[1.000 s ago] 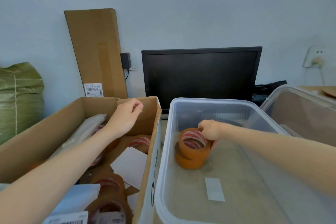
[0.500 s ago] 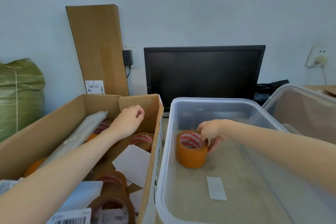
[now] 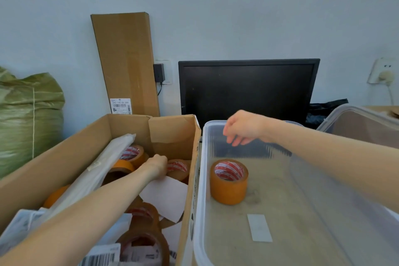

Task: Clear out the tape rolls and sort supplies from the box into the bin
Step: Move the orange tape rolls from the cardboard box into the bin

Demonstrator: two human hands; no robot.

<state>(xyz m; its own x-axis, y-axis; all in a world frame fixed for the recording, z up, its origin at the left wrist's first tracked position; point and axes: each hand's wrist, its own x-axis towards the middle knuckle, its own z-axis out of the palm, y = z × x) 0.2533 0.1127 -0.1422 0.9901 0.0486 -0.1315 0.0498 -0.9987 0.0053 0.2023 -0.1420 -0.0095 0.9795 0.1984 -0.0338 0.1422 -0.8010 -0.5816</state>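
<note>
A dark monitor [image 3: 248, 90] stands against the pale wall [image 3: 216, 24]. The right hand [image 3: 243, 128] hangs relaxed above the bin [image 3: 199, 179]; the left hand [image 3: 156, 166] reaches into the box [image 3: 64, 157], its grip hidden.

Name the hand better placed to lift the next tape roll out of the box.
Left. The left hand is already down inside the cardboard box, right beside a tape roll. The right hand hangs empty above the plastic bin, outside the box.

the bare left forearm reaches forward and down, its left hand [image 3: 157, 166] turned knuckles-up with the fingers curled under and hidden from view. the bare right forearm stretches in from the right, its right hand [image 3: 243, 128] raised, fingers loosely drooping, holding nothing.
</note>
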